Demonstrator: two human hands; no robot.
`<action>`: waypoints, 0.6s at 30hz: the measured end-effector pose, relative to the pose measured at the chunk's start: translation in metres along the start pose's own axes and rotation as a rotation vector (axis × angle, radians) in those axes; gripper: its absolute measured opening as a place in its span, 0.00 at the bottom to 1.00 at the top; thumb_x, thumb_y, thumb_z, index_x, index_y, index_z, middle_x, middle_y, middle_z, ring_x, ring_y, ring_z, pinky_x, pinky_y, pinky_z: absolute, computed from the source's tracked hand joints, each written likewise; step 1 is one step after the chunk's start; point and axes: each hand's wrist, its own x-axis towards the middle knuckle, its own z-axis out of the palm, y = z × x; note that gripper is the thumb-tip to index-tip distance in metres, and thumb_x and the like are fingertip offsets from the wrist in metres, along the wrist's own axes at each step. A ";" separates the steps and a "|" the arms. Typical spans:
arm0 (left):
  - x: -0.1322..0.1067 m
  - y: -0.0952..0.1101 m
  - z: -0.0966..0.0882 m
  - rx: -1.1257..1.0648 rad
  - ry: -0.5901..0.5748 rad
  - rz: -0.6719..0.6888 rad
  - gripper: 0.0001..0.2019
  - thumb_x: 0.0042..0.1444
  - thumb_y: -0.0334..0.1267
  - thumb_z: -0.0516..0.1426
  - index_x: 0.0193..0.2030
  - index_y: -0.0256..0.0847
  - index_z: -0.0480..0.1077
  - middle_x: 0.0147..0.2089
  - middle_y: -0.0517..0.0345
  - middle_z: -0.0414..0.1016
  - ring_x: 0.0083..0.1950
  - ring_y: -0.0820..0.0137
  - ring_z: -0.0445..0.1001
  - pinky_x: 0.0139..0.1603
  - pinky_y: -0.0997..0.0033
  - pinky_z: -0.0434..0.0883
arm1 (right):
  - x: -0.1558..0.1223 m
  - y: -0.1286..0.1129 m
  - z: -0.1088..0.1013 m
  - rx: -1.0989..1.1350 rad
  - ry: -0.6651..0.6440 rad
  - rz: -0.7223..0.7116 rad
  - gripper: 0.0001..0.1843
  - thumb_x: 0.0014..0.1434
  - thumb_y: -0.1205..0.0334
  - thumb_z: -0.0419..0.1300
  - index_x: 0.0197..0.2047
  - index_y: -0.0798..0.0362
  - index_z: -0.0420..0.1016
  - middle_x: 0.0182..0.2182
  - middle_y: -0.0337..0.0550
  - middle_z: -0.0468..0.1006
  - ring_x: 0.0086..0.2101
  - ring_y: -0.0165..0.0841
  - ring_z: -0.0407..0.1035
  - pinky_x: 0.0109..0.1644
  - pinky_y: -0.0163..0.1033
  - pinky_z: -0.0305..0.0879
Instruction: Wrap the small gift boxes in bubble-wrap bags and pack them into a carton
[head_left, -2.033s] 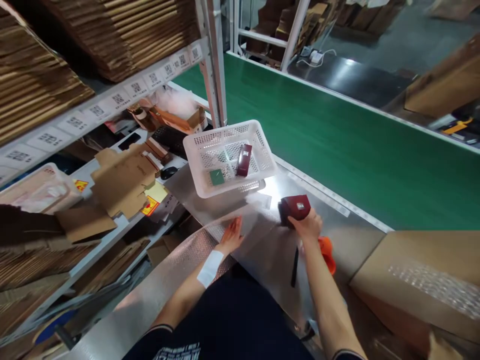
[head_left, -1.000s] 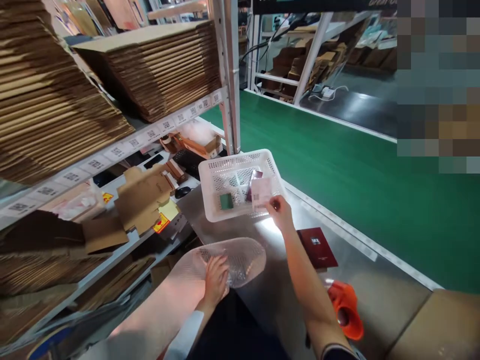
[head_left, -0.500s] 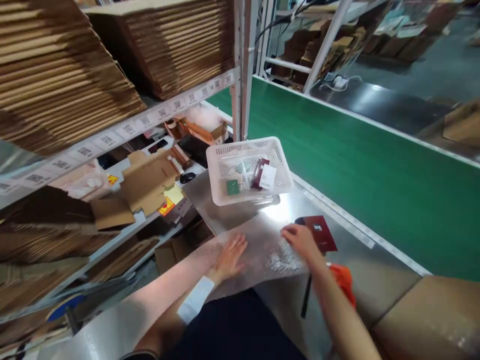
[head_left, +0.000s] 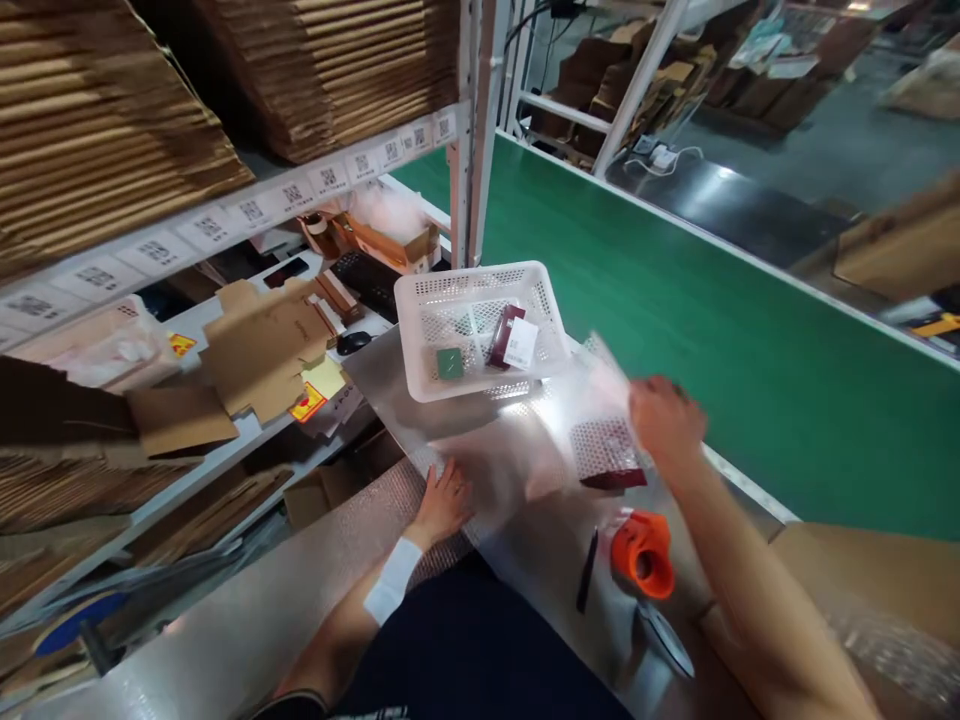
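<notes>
A sheet of clear bubble wrap lies across the steel worktop. My left hand presses flat on its near edge, fingers spread. My right hand, blurred, is closed on the far end of the wrap and lifts it above a dark red box, which shows through the film. Behind stands a white plastic basket holding a dark red carton with a white slip and a small green item.
An orange tape dispenser and a black pen lie near my right forearm. A green conveyor belt runs on the right. Shelves with flattened cardboard stand left. A brown carton sits at the right edge.
My right hand dropped a white slip into the basket, came back to the bubble wrap, then rose with its far end over the red box. The left hand stayed pressed on the wrap.
</notes>
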 end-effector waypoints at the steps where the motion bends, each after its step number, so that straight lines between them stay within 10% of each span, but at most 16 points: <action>1: 0.006 0.004 0.001 -0.021 0.012 -0.038 0.28 0.62 0.52 0.64 0.65 0.40 0.75 0.75 0.34 0.64 0.78 0.36 0.56 0.73 0.20 0.54 | -0.020 -0.025 0.012 0.004 -0.040 -0.056 0.16 0.69 0.71 0.50 0.42 0.56 0.81 0.45 0.61 0.78 0.41 0.44 0.73 0.42 0.45 0.66; 9: 0.008 0.007 0.001 -0.135 -0.045 -0.101 0.37 0.54 0.45 0.69 0.70 0.38 0.68 0.77 0.33 0.60 0.80 0.34 0.50 0.73 0.16 0.46 | -0.127 -0.194 0.119 0.331 -0.492 -0.198 0.20 0.74 0.68 0.46 0.57 0.55 0.78 0.53 0.58 0.77 0.51 0.45 0.75 0.45 0.42 0.72; 18: 0.012 -0.020 -0.023 -0.766 0.364 -0.438 0.17 0.52 0.28 0.63 0.49 0.41 0.69 0.54 0.47 0.77 0.60 0.59 0.78 0.67 0.50 0.73 | -0.143 -0.238 0.159 0.468 -0.490 -0.194 0.26 0.74 0.67 0.44 0.70 0.57 0.68 0.59 0.60 0.74 0.53 0.45 0.75 0.55 0.45 0.72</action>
